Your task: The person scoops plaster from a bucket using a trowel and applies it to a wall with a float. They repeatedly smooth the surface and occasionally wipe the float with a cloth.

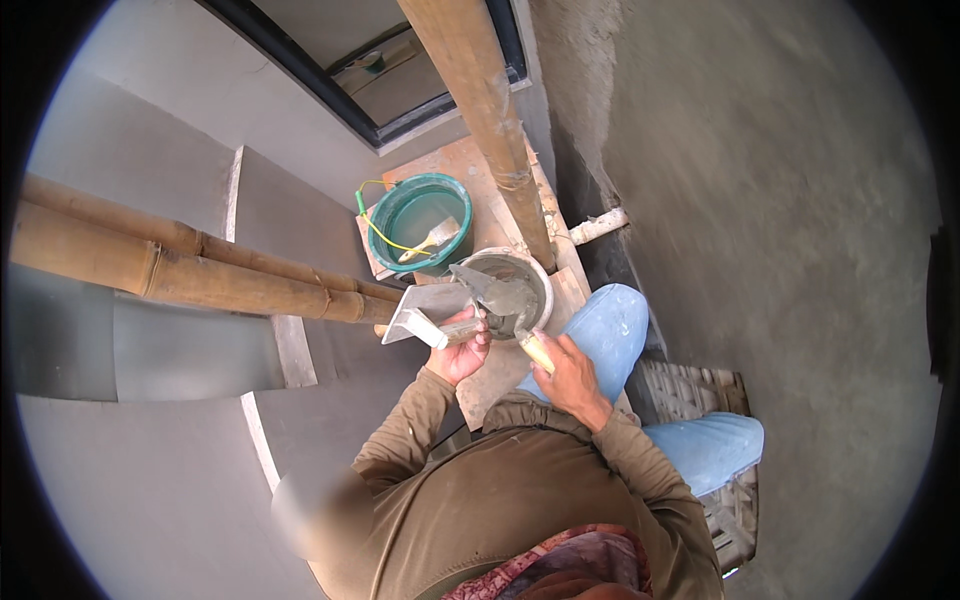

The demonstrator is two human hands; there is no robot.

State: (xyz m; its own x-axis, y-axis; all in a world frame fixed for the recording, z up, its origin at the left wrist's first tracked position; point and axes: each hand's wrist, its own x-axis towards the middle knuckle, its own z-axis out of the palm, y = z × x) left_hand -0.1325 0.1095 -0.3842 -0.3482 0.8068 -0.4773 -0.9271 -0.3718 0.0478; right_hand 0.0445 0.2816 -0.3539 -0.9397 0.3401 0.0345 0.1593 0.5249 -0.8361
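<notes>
My left hand [462,356] is closed round the handle of a plastering trowel [438,300] with a flat, pale rectangular blade. It is held just over the left side of a whitish bucket [549,292] of wet grey mortar [506,322]. My right hand [574,384] grips the yellowish handle of a pointing trowel [536,349]. The pointing trowel's blade is smeared with mortar and reaches over the bucket, its tip close to the flat blade's edge. Whether the two blades touch, I cannot tell.
Beyond the mortar stands a green bucket [377,246] of cloudy water, with a wide brush [432,240] in it. Both buckets rest on wooden planks [488,212]. An upright bamboo pole [490,120] rises behind, and bamboo poles [230,280] cross at left. A plastered wall [780,220] fills the right.
</notes>
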